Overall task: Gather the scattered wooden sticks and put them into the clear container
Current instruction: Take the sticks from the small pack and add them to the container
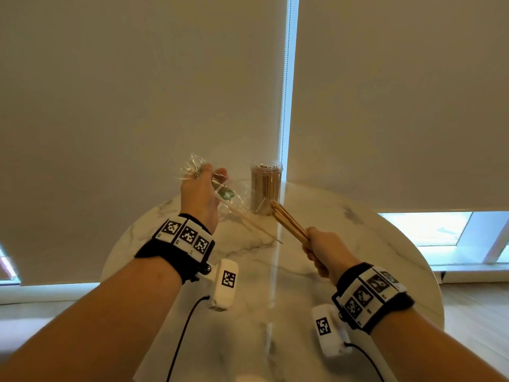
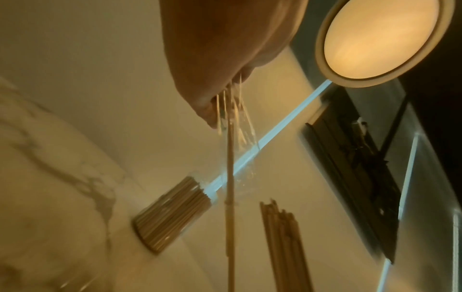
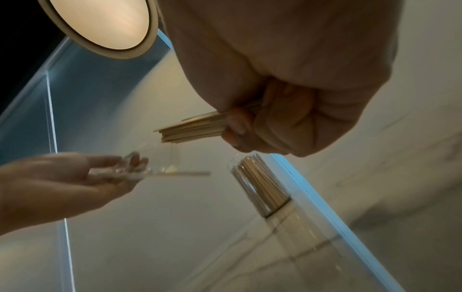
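right hand fisted round stick bundle, tips near clear container; left hand pinches plastic wrapper, just left of container.

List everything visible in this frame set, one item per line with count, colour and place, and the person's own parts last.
clear container: one, transparent, full of tan sticks, upright at the table's far edge.
stick bundle: one handful, count unclear, light wood, in the right hand's grip, tips pointing toward the container.
plastic wrapper: one, clear with a green mark, crumpled in the left hand, above the table.
long sticks: a few, exact count unclear, pale wood, sticking out of the wrapper toward the table.
table: one, round, white marble with grey veins.
roller blinds: two, beige, behind the table.
ceiling lamp: one, round, warm glow, overhead.
wrist cameras: two, white, on black marker bands.
left hand: holds the wrapper.
right hand: fist round the bundle.
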Demonstrator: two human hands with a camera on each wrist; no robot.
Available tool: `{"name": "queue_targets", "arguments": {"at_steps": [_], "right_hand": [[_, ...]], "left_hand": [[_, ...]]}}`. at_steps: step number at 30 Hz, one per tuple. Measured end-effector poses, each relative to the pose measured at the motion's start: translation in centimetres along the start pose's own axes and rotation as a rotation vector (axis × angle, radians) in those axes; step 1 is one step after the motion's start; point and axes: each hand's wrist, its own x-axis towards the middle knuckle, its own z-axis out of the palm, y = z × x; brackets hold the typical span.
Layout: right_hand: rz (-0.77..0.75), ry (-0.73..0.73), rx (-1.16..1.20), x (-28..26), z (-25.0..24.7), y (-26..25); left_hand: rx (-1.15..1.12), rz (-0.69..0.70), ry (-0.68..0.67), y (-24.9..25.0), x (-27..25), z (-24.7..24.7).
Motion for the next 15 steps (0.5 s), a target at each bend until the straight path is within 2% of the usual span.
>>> {"name": "queue_targets", "arguments": {"at_steps": [6,8,10,11,13,14,15], "right_hand": [[-0.026,0.007,-0.074,0.3,-1.3,-0.1],[-0.015,-0.010,-0.071,0.3,-1.2,0.0],[-0.009,-0.018,-0.069,0.3,-0.8,0.0],[-0.007,-0.019,-0.063,0.3,-0.5,0.0],[-0.003,-0.028,-0.042,0.3,0.2,-0.5],[-0.002,-0.037,-0.022,0.3,0.6,-0.9],[0.000,-0.051,0.002,0.2,1.1,-1.4]], "left_hand": [[0.427,-0.291,0.085,-4.1,2.5,-3.9],[0.505,-0.401,0.097,-4.7,2.8,-4.6],[0.559,-0.437,0.167,-4.5,3.1,-5.0],[0.618,-0.403,0.224,-4.0,3.0,-5.0],[0.753,-0.211,0.259,-3.0,2.0,-4.3],[0.758,-0.109,0.179,-2.4,1.1,-3.6],[0.714,-0.046,0.035,-2.0,-0.1,-2.7]]}}
